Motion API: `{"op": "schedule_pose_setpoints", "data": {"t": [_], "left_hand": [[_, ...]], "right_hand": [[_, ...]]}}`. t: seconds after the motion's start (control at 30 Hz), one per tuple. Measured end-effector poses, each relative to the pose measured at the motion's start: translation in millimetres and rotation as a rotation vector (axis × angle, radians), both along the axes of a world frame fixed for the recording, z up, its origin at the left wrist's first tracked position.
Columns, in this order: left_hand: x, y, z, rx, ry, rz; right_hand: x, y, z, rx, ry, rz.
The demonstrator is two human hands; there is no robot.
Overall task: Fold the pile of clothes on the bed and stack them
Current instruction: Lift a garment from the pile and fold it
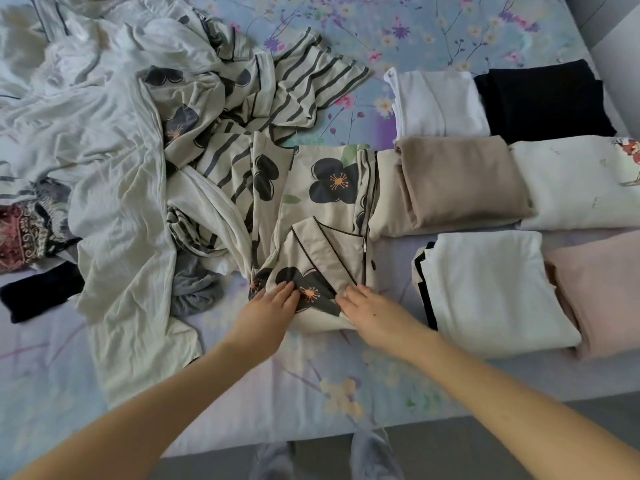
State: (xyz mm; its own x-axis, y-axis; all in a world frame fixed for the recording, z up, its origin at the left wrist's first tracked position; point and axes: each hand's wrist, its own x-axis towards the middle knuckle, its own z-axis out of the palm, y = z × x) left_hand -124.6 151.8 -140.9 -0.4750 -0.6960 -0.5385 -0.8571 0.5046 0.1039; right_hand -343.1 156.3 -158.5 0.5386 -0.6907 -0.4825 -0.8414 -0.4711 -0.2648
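Left hand (273, 306) and right hand (367, 311) are pressing, fingers straight, on the collar end of the floral pyjama shirt (329, 209), gripping nothing. On the bed (311, 393), the shirt's long axis is running away from the person, collar nearest, between the unfolded pile (121, 150) and the folded clothes (485, 289).

Unfolded pile (114, 140) left — folded clothes (491, 292) right.
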Motion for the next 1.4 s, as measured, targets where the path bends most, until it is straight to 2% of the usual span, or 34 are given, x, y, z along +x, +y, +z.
{"op": "schedule_pose_setpoints", "data": {"t": [0.07, 0.17, 0.23, 0.3, 0.4, 0.47, 0.53, 0.6, 0.67, 0.73, 0.8, 0.83, 0.9, 0.97, 1.03, 1.1, 1.23, 1.33, 1.4], "left_hand": [[1.2, 0.6, 21.3, 0.173, 0.095, 0.054], [7.5, 17.6, 67.9, 0.487, 0.151, -0.004], [14.8, 23.5, 88.5, 0.728, 0.217, 0.040], [24.7, 19.8, 94.9, 0.841, 0.318, 0.201], [40.9, 7.0, 74.6, 0.852, 0.518, 0.635], [46.3, -6.1, 52.8, 0.753, 0.697, 0.957], [44.1, -19.0, 34.3, 0.600, 0.868, 1.251], [35.9, -26.0, 20.1, 0.476, 0.961, 1.410], [22.9, -19.7, 10.2, 0.330, 0.844, 1.324], [12.9, -4.1, 3.2, 0.119, 0.599, 1.181], [10.8, 10.3, -0.9, -0.070, 0.428, 1.208], [11.0, 15.3, -3.4, -0.078, 0.376, 1.298], [13.5, 21.5, -4.2, 0.047, 0.390, 1.532], [14.4, 25.9, -7.4, 0.254, 0.523, 1.727], [14.7, 27.0, -7.1, 0.416, 0.604, 1.791], [17.1, 22.5, -6.3, 0.492, 0.653, 1.808], [18.0, 3.9, 21.2, 0.748, 0.902, 1.829], [18.5, -10.6, 55.9, 0.884, 0.986, 1.688], [13.8, -22.2, 81.5, 0.899, 1.047, 1.603]], "right_hand": [[-3.3, 4.3, 43.0, 0.132, 0.009, 0.044], [-8.7, 26.6, 104.9, 0.431, 0.012, 0.147], [-15.2, 37.4, 128.8, 0.607, -0.051, 0.110], [-22.7, 33.8, 130.9, 0.642, -0.152, -0.012], [-24.8, 11.6, 107.2, 0.528, -0.312, -0.274], [-22.2, -12.4, 79.4, 0.408, -0.375, -0.416], [-16.9, -37.5, 49.4, 0.244, -0.370, -0.531], [-12.3, -55.5, 20.7, 0.116, -0.299, -0.615], [-8.1, -60.3, -4.1, 0.058, -0.230, -0.645], [-5.5, -53.2, -14.8, -0.014, -0.193, -0.643], [-4.9, -35.5, -14.6, -0.178, -0.201, -0.708], [-4.1, -22.3, -12.1, -0.248, -0.220, -0.807], [0.9, 12.3, -12.8, -0.216, -0.303, -1.123], [9.6, 43.4, -17.7, 0.027, -0.402, -1.400], [16.3, 55.0, -24.4, 0.216, -0.525, -1.539], [19.8, 49.9, -22.7, 0.330, -0.697, -1.636], [17.2, 35.1, 13.2, 0.372, -0.834, -1.564], [8.6, 26.6, 50.7, 0.331, -0.856, -1.436], [-8.4, 20.0, 77.3, 0.284, -0.911, -1.380]]}}
